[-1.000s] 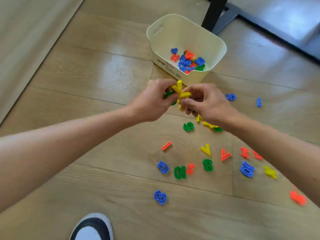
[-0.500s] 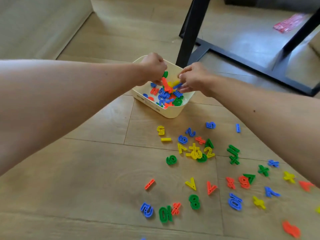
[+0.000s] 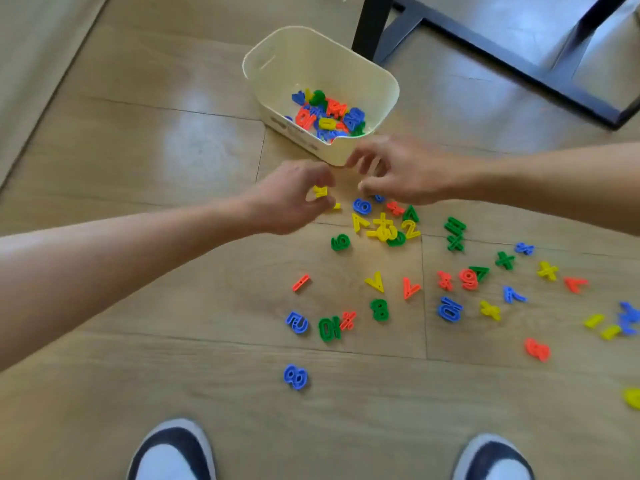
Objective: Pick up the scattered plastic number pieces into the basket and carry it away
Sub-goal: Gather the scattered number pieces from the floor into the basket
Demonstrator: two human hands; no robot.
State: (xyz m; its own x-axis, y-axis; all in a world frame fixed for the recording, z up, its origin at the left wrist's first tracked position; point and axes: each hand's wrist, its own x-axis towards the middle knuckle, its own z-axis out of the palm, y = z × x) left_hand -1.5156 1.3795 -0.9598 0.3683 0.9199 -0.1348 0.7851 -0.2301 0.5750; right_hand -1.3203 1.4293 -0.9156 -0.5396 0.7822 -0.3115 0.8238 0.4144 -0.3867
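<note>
We are working the cluster of number pieces (image 3: 382,228) lying nearest the basket (image 3: 346,152), which is standing on the wooden floor (image 3: 173,150) just beyond our hands. Our left hand (image 3: 291,199) is pinching a yellow piece (image 3: 320,191) between thumb and curled fingers, low over the floor. Our right hand (image 3: 405,171) is hovering close beside it with fingers loosely bent and parted, holding nothing we can see, and half hiding a small blue piece (image 3: 379,198). To do this step well we are, in our judgement, better off filling each hand with several pieces before the short lift to the basket. The overlapping yellow and green ones want raking together rather than picking singly, since thin flat plastic is likely awkward to lift off a smooth floor. The release should come well inside the rim, as the near corner is low. The basket is cream, upright and open-topped, and it is holding a shallow heap (image 3: 325,116) of blue, orange, green and yellow pieces on its bottom, with plenty of room above. Many more are lying scattered toward our right and toward our shoes (image 3: 173,452), so carrying away is not yet near.
</note>
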